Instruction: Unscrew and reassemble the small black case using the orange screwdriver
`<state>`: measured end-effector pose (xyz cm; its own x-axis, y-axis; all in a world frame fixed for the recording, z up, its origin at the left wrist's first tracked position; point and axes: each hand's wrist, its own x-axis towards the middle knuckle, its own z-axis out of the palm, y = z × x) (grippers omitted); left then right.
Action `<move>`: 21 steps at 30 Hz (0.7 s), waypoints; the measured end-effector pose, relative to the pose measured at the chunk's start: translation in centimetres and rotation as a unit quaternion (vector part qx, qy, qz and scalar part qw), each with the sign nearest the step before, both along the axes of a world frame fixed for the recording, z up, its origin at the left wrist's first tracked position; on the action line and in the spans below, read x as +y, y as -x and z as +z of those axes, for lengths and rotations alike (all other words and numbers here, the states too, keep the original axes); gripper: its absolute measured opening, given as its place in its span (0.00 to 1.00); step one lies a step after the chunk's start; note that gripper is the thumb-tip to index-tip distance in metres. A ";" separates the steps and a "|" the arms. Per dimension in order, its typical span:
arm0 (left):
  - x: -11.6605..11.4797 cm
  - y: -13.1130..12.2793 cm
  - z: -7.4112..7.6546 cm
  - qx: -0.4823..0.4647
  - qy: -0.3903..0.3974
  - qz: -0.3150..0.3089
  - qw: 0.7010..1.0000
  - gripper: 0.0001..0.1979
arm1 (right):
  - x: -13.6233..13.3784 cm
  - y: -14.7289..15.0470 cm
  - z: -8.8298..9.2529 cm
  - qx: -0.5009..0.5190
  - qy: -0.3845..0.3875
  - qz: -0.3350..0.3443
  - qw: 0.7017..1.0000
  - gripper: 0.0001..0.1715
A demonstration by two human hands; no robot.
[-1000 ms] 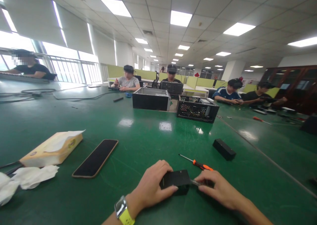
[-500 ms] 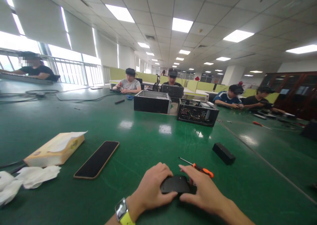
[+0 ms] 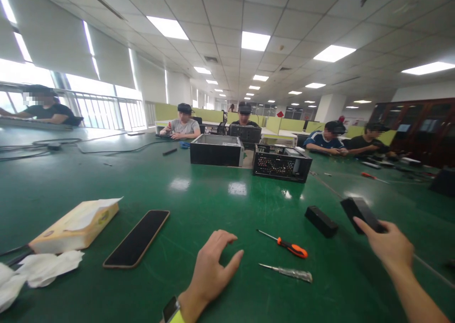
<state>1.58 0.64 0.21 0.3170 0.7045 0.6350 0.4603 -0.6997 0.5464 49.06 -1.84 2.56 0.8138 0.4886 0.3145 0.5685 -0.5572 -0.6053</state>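
My right hand [image 3: 389, 245] grips one end of a black rectangular block [image 3: 363, 213], raised and tilted over the right side of the table. A second black block [image 3: 321, 221] lies just left of it on the tabletop. My left hand [image 3: 215, 261] is over the table, thumb and fingers apart, with nothing between them. Right of this hand lie an orange-and-black screwdriver [image 3: 292, 248] and, nearer to me, a screwdriver with a clear handle [image 3: 293, 273]. What the held block is, I cannot make out.
A phone [image 3: 138, 237], a tissue pack [image 3: 76, 228] and crumpled tissues [image 3: 50, 268] lie on the left of the green table [image 3: 199, 195]. Two computer cases [image 3: 216, 155] [image 3: 280, 164] stand further back. Co-workers sit around the far edges; cables [image 3: 53, 145] run at far left.
Both hands were around the black block in front of me. My right hand has carried it up and right; my left hand has let go. The clear-handled screwdriver is now uncovered.
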 end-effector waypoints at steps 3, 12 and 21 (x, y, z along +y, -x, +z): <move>0.0 -0.3 -0.1 0.012 0.000 0.002 1.000 0.05 | -0.8 -3.5 -2.4 0.053 0.089 -0.030 0.994 0.51; 0.5 -0.3 -0.5 0.034 0.011 -0.004 0.999 0.04 | -0.2 -2.9 -4.4 -0.005 0.109 0.024 0.994 0.47; 0.4 -0.3 -0.3 0.027 -0.002 -0.009 1.000 0.04 | 0.3 -0.9 -3.5 -0.070 0.065 0.027 0.995 0.52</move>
<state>1.91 1.02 -0.12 0.3639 0.6954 0.6196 0.4770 -0.7106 0.5173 49.92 -1.49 -0.92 0.7380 0.5746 0.3539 0.6734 -0.5922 -0.4426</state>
